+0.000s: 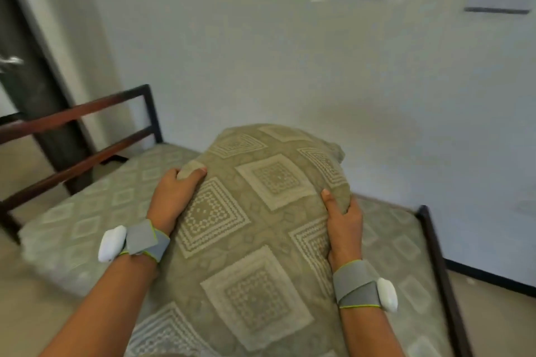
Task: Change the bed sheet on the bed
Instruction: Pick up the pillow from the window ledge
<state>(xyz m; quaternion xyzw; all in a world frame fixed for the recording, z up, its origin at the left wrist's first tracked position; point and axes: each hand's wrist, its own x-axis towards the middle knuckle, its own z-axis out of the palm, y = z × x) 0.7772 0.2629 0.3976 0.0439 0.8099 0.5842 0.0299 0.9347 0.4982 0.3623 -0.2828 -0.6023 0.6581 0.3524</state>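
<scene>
A big olive-green pillow [261, 211] with pale diamond patterns is held up in front of me over the bed. My left hand [174, 194] grips its left edge, fingers curled into the fabric. My right hand [343, 223] grips its right edge, thumb on top. Both wrists wear grey straps with white sensors. Below lies the mattress [87, 217], covered in a pale green sheet with the same diamond pattern. The pillow hides the middle of the bed.
A dark wooden bed rail [75, 113] runs along the left end of the bed, and a dark frame post [435, 255] stands at the right. White walls meet behind the bed. A dark door [26, 87] is at far left.
</scene>
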